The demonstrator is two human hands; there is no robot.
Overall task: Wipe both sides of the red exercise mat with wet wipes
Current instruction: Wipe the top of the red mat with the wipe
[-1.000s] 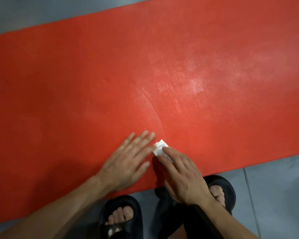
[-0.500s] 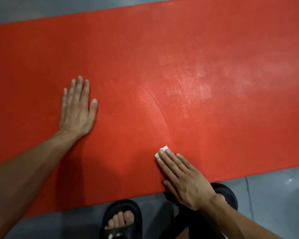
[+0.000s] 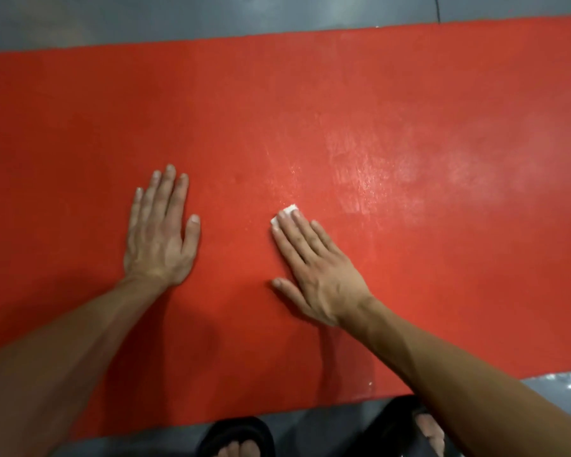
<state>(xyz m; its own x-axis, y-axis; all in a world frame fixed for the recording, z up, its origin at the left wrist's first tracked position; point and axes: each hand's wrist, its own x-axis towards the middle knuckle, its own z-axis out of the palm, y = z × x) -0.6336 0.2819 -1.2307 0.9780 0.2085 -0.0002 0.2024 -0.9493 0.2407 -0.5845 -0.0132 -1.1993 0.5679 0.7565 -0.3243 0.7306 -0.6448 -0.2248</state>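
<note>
Left hand (image 3: 160,235) flat, fingers straight, on red mat (image 3: 80,127); right hand (image 3: 314,262) flat, pressing wet wipe (image 3: 285,213).

The mat (image 3: 310,110) lies bare toward its far edge and both ends. Only the left hand (image 3: 160,235), flat just beside the right hand (image 3: 314,268), blocks a leftward pass.

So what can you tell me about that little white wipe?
The wipe is small, white and folded into a pad. It lies flat on the red mat, near the middle. The right hand presses it down with straight fingers, covering most of it, so only a corner peeks out past the fingertips. The mat just right of it shines as if damp.
</note>
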